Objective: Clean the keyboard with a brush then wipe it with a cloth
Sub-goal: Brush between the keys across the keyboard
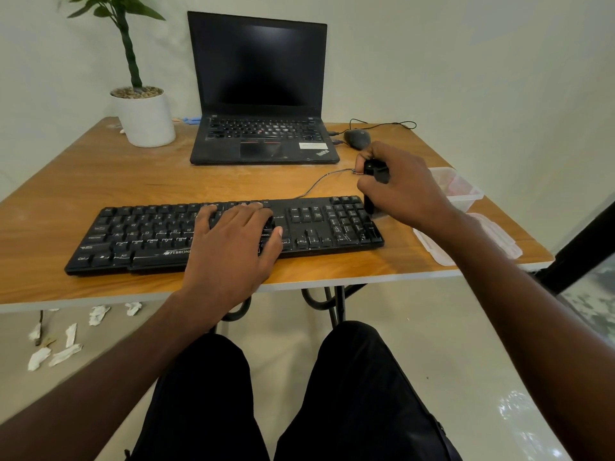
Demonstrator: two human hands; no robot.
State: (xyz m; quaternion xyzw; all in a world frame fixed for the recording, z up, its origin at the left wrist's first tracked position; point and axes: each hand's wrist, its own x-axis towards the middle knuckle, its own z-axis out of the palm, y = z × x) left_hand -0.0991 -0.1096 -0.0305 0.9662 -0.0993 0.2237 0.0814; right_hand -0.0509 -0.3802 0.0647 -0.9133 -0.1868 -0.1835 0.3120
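A black keyboard [139, 237] lies along the front of the wooden table [100, 181]. My left hand [233, 247] rests flat on its middle keys, fingers spread, holding it down. My right hand [402, 188] is closed around a black brush [374, 181], held upright at the keyboard's right end by the number pad. The brush's lower end reaches the keyboard's far right corner; most of the handle is hidden in my fist. No cloth shows clearly.
An open black laptop [263, 94] stands behind the keyboard, with a mouse [356, 138] to its right and a white potted plant [146, 118] at the back left. A clear plastic box [459, 191] and its lid [472, 241] sit at the right edge. Paper scraps [66, 341] litter the floor.
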